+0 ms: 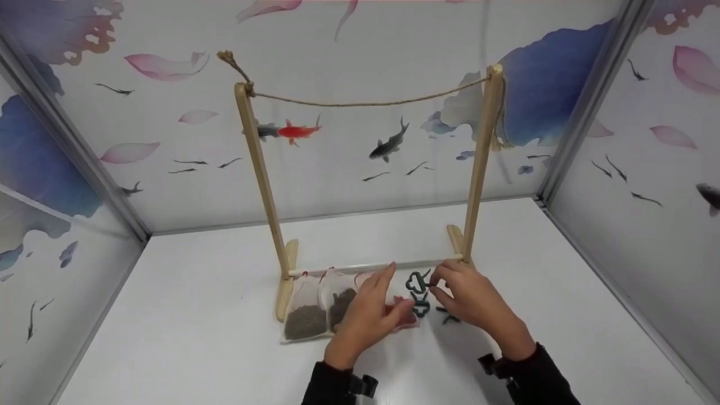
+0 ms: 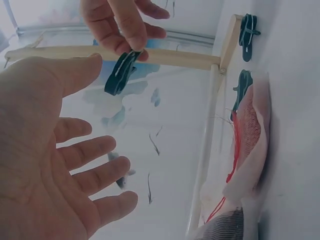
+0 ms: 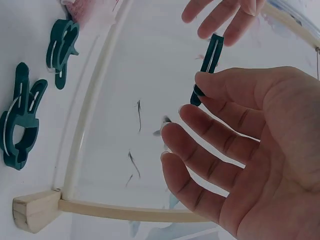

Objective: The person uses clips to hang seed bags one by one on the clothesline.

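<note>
My right hand (image 1: 467, 295) pinches a dark green plastic clip (image 1: 417, 282) between thumb and fingertips, raised above the table. In the right wrist view the held clip (image 3: 212, 57) points toward the other hand's fingers. My left hand (image 1: 365, 320), its fingers extended and spread apart, hovers over the mesh bags with nothing in it. Two more green clips lie on the table, one clip (image 2: 243, 87) beside the pinkish bag (image 2: 252, 135) and another clip (image 3: 21, 120) farther right.
A wooden frame (image 1: 478, 163) with a rope (image 1: 360, 104) strung between its posts stands behind the hands. Drawstring mesh bags with dark contents, such as the leftmost bag (image 1: 305, 323), lie in a row along its bottom rod. Printed panels enclose the white table (image 1: 191, 298).
</note>
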A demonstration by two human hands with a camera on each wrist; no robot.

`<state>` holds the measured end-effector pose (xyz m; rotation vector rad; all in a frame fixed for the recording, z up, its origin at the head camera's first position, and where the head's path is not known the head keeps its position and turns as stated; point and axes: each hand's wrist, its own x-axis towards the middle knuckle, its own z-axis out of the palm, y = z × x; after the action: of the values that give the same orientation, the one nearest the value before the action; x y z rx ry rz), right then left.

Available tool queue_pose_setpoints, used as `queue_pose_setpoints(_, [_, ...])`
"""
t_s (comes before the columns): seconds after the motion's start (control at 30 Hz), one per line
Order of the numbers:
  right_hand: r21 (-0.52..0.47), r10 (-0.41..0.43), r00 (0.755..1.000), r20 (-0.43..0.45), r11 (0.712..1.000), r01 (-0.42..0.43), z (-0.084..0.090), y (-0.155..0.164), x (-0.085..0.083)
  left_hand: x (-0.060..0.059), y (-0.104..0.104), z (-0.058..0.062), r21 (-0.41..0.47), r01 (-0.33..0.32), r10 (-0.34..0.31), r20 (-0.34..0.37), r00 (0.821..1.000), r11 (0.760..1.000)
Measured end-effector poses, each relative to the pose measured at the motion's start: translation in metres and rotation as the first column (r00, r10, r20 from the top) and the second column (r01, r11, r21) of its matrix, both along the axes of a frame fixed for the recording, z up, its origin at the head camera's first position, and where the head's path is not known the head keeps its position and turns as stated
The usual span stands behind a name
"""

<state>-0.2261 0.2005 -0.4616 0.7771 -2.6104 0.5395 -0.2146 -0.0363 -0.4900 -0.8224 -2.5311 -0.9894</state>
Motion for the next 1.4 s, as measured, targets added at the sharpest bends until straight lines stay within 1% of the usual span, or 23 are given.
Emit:
queue_pose_setpoints(0.1, [0.028,0.019,1.000,0.002,0.999,-0.019,0.002,-0.004,0.006,0.004,-0.002,-0.002,0.004,-0.003,0.003,-0.025,1.000,1.000])
queue_pose_setpoints(0.27, [0.041,0.067,0.998,0.005,0.997,-0.067,0.004,-0.007,0.010,0.008,-0.004,-0.002,-0.008,-0.007,0.006,-0.053,0.999,1.000])
queue_pose_setpoints(0.53, [0.045,0.133,0.991,0.026,0.990,-0.135,0.002,-0.010,0.013,0.009,0.001,-0.003,-0.033,0.038,-0.040,-0.056,0.998,0.999])
queue_pose_setpoints(0.7, [0.039,0.134,0.990,0.046,0.990,-0.136,0.002,-0.009,0.015,0.006,0.004,-0.005,-0.002,0.070,-0.070,-0.082,0.994,0.998])
queue_pose_setpoints(0.83, [0.034,0.135,0.990,0.036,0.990,-0.136,-0.001,-0.009,0.015,0.004,0.003,-0.007,0.016,0.086,-0.085,-0.086,0.993,0.996])
queue_pose_setpoints(0.97, [0.022,0.145,0.989,0.018,0.989,-0.145,-0.004,-0.010,0.013,0.003,0.002,-0.009,0.014,0.082,-0.080,-0.069,0.994,0.997])
queue_pose_setpoints(1.17, [-0.009,0.166,0.986,0.031,0.986,-0.166,-0.007,-0.011,0.008,0.000,0.002,-0.011,0.013,0.064,-0.063,-0.068,0.996,0.998])
queue_pose_setpoints(1.27, [-0.015,0.163,0.987,0.011,0.986,-0.163,-0.008,-0.011,0.006,-0.001,0.000,-0.011,0.014,0.044,-0.043,-0.071,0.997,0.999])
queue_pose_setpoints(1.4, [-0.034,0.137,0.990,-0.023,0.990,-0.138,-0.006,-0.012,0.003,-0.002,-0.004,-0.010,0.071,0.039,-0.032,-0.096,0.995,0.997])
